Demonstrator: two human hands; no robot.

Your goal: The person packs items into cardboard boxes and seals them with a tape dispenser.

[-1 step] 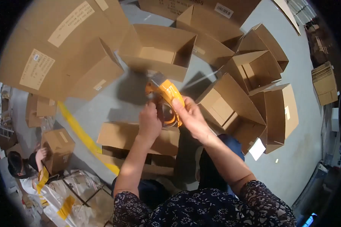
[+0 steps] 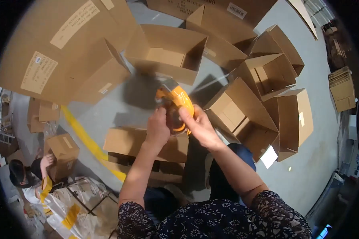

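Observation:
An orange tape dispenser (image 2: 182, 100) with a grey head is held up in front of me, above an upright carton (image 2: 147, 143). My right hand (image 2: 199, 125) is closed round its right side, the thumb lying along the orange body. On the left, my left hand (image 2: 158, 126) has its fingers closed at the roll of tape (image 2: 175, 118) in the dispenser. Its fingertips are partly hidden, and I cannot see a loose tape end clearly. The carton below stands with its flaps up.
Several open cartons stand ahead and to the right, among them one large box (image 2: 243, 115). A big cardboard box (image 2: 101, 24) fills the far left. A yellow floor line (image 2: 81, 133) runs at left, near another person's hand (image 2: 47, 160) on a carton (image 2: 64, 149).
The dispenser has tilted slightly in my hands, its head shifting a little to the right. At the left, the other person's hand has moved slightly on the carton.

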